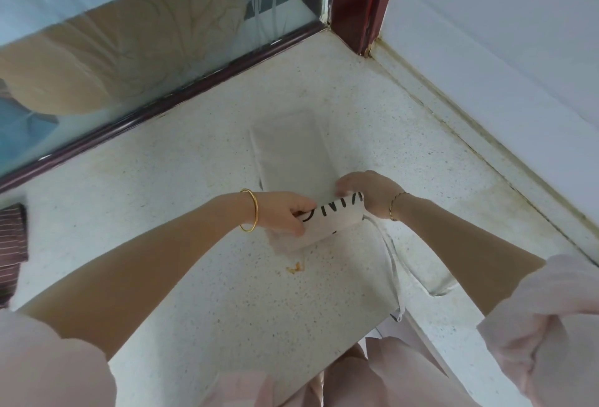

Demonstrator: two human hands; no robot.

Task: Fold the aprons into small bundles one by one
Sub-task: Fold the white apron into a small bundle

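Note:
A white apron (291,150) lies folded into a long narrow strip on the speckled counter (194,179), running away from me. Its near end is rolled up into a short roll (334,221) with black lettering on the outside. My left hand (285,213) grips the left end of that roll, thumb on top. My right hand (366,194) curls over the right end. A white apron strap (393,264) trails from the roll toward me and hangs over the counter's front edge.
A dark striped cloth (11,247) lies at the left edge of the counter. A dark-framed glass pane (129,50) bounds the far side, a white wall (502,66) the right. A small yellow speck (295,268) sits on the counter just in front of the roll.

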